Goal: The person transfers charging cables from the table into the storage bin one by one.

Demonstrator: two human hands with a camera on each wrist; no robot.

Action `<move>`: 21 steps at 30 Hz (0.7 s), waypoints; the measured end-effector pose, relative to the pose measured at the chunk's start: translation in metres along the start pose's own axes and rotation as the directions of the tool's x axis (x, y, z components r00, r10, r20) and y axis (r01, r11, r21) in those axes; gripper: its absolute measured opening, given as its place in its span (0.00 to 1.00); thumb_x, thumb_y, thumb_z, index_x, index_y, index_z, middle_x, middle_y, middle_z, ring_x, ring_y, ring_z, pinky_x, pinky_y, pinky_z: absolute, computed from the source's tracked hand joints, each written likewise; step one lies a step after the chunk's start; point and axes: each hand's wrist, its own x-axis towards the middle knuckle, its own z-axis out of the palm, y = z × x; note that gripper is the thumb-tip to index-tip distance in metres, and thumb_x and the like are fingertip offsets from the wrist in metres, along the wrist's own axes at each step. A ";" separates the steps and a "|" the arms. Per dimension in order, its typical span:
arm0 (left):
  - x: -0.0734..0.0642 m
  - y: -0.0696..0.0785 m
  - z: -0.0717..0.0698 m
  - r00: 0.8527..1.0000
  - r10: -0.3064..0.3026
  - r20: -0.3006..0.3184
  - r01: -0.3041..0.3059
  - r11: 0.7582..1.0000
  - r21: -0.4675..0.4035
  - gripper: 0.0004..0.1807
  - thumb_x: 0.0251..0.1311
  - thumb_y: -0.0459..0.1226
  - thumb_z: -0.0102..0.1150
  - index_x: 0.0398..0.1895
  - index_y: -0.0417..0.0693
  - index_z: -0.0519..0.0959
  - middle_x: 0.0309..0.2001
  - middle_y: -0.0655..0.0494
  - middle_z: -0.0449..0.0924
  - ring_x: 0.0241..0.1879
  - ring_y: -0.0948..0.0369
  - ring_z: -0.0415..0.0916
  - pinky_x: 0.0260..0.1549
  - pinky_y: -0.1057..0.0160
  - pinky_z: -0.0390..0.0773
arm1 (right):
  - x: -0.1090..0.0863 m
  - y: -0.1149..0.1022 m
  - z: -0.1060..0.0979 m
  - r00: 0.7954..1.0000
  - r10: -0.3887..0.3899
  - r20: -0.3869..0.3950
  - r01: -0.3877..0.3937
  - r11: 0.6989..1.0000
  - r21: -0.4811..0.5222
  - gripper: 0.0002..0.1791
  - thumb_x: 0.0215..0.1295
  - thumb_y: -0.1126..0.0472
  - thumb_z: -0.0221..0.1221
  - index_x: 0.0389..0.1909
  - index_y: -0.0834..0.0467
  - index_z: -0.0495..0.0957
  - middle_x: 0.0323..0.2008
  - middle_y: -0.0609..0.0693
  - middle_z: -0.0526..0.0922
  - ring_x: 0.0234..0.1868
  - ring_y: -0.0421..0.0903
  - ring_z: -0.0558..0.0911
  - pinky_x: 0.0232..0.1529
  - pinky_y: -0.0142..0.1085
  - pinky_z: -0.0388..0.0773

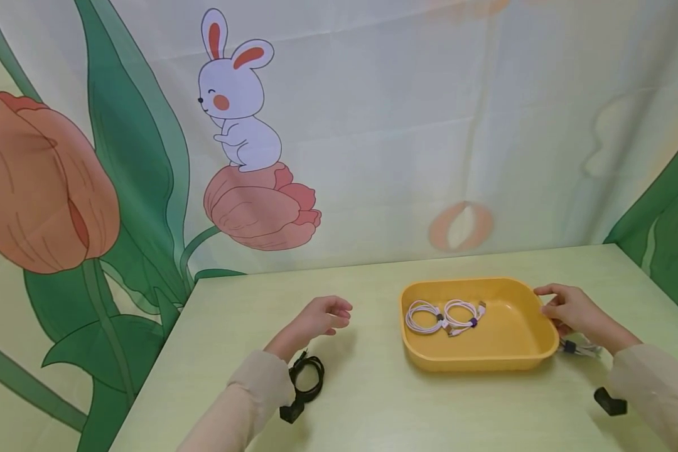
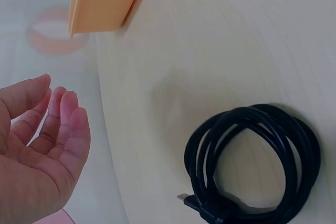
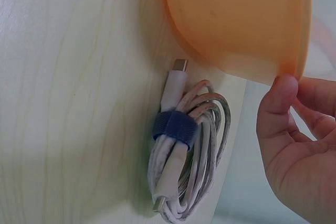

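My left hand (image 1: 322, 317) is raised over the table with loosely bent fingers and nothing in them. A coiled black cable (image 2: 310, 153) with a metal-tipped plug lies on the table near it, partly behind the sleeve in the head view. With thumb and fingers, my right hand (image 1: 573, 307) pinches the right rim of a yellow plastic tray (image 1: 474, 364). Inside the tray, toward its left, are two coiled white cables, a left one (image 1: 424, 331) and a right one with a purple strap (image 1: 473, 322). Below the right hand lies another coiled white cable (image 3: 160, 156), bound by a blue strap (image 3: 176, 128).
The pale table (image 1: 361, 402) ends at the back against a printed curtain (image 1: 373, 125) with a rabbit and tulips. Small black blocks show by the left sleeve (image 1: 220, 414) and the right sleeve (image 1: 655, 389).
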 end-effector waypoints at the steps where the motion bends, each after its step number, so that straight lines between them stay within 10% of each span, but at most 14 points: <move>1: -0.001 -0.001 -0.001 1.000 -0.005 -0.001 0.005 1.000 -0.002 0.13 0.55 0.31 0.53 0.45 0.41 0.73 0.42 0.45 0.74 0.37 0.61 0.73 0.38 0.59 0.76 | 0.000 0.000 0.000 1.000 0.001 -0.001 -0.001 1.000 -0.001 0.26 0.63 0.67 0.46 0.59 0.71 0.53 0.33 0.58 0.72 0.24 0.46 0.73 0.28 0.35 0.78; 21: -0.016 -0.022 -0.013 0.997 -0.071 -0.037 0.070 0.997 -0.022 0.15 0.56 0.31 0.53 0.47 0.38 0.72 0.40 0.48 0.74 0.36 0.59 0.72 0.37 0.59 0.75 | 0.000 -0.001 -0.001 1.000 0.003 0.002 -0.003 1.000 0.000 0.26 0.63 0.67 0.47 0.59 0.72 0.53 0.32 0.57 0.71 0.24 0.45 0.73 0.27 0.35 0.78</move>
